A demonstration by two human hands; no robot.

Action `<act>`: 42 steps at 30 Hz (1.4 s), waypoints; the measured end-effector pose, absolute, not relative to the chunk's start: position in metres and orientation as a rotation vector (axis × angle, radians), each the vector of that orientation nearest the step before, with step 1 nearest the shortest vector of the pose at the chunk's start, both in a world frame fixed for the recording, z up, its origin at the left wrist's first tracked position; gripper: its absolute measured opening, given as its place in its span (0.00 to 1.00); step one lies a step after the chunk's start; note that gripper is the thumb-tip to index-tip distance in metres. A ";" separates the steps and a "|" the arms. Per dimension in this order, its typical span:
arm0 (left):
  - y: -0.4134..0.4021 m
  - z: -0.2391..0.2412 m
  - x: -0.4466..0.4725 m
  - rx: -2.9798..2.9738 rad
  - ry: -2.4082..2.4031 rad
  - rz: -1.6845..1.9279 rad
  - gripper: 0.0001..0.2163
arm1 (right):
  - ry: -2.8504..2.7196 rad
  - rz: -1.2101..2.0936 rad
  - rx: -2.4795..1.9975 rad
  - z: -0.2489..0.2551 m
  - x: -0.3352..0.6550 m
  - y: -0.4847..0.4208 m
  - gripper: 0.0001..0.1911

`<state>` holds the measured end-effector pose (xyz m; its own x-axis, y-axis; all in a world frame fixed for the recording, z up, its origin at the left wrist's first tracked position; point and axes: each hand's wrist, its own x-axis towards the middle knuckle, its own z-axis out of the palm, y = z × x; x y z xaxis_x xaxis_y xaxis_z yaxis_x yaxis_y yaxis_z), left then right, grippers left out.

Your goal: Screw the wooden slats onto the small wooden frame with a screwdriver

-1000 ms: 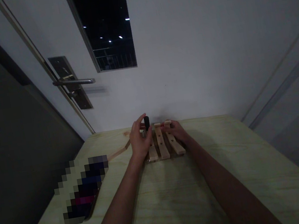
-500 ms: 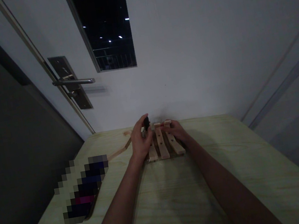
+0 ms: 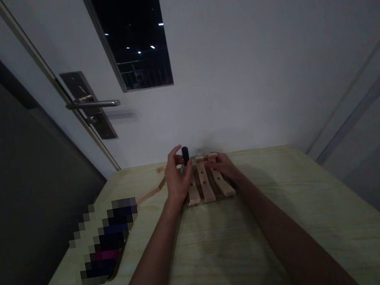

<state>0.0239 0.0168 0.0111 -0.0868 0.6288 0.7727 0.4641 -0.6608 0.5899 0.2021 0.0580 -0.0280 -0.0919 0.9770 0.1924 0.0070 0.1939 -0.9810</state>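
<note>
My left hand (image 3: 178, 176) is around an upright black handle (image 3: 185, 155). The thumb and a bent finger touch it low down, while the index finger is raised off its side. What the handle joins below is hidden by the hand. Three pale wooden strips with dark holes lie fanned out: a left strip (image 3: 194, 194), a middle strip (image 3: 204, 181) and a right strip (image 3: 223, 185). Under them shows a brownish, partly see-through base (image 3: 216, 200). My right hand (image 3: 226, 165) is closed around the far right end of this assembly, fingertips against the right strip.
A thin bent wooden strip (image 3: 152, 192) lies left of my left hand. A blurred-out phone-like device (image 3: 114, 238) is at the table's left. The pale wooden table (image 3: 298, 221) meets a white door (image 3: 238, 81) at the back, with a metal lever handle (image 3: 99, 102).
My left index finger has moved left, off the black handle. The handle now stands straighter and shows more of its length. My right hand and the wooden strips have stayed in place.
</note>
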 end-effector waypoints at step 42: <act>0.019 0.009 0.021 2.197 1.126 1.815 0.18 | -1.323 1.154 -1.006 -0.028 0.201 0.058 0.17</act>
<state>0.0210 0.0190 0.0089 0.0295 0.5719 0.8198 0.4801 -0.7275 0.4902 0.2014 0.0580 -0.0282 -0.0820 0.9802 0.1803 -0.0451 0.1771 -0.9832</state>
